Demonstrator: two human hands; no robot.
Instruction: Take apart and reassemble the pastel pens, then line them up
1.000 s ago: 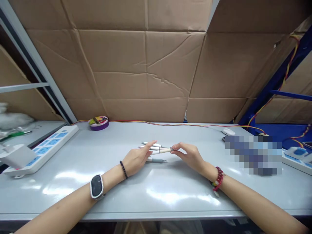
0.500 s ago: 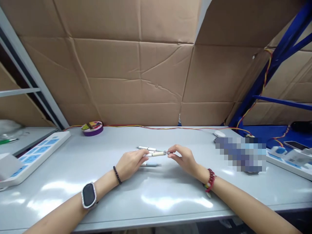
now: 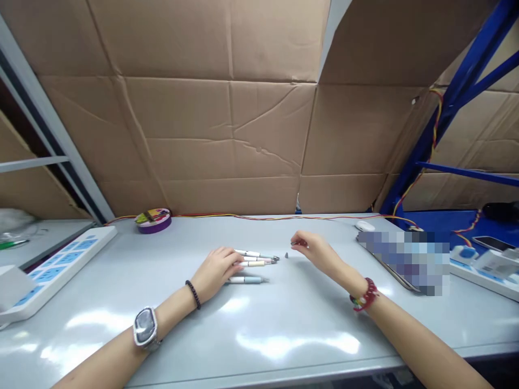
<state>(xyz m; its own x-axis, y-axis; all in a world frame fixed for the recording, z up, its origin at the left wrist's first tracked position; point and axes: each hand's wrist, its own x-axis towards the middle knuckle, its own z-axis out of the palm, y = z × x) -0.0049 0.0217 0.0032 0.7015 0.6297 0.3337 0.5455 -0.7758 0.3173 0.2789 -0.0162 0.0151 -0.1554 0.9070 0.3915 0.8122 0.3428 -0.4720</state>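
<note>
My left hand (image 3: pixel 217 272) rests on the table with its fingers closed around the rear of a cream pen (image 3: pixel 256 263). Close against that pen lie white pens (image 3: pixel 251 253), their back ends partly under my fingers. A pale blue pen (image 3: pixel 248 280) lies nearer to me, beside my thumb. To the right, my right hand (image 3: pixel 314 251) is raised slightly, thumb and fingers pinched on a small dark piece that looks like a pen tip (image 3: pixel 294 244). Between the hands a small grey cone-shaped tip (image 3: pixel 286 255) stands on the tabletop.
A purple round tin or tape roll (image 3: pixel 154 221) sits at the back left. Power strips (image 3: pixel 65 265) lie along both sides. Toward the right are a white mouse (image 3: pixel 365 226) and a blurred-out flat object (image 3: pixel 401 262). Red and yellow wires (image 3: pixel 259 218) run along the cardboard wall (image 3: pixel 186 156).
My right hand has pulled away to the right from the cream pen's front end. My left hand has lowered that pen beside the others. The grey cone now shows on the table.
</note>
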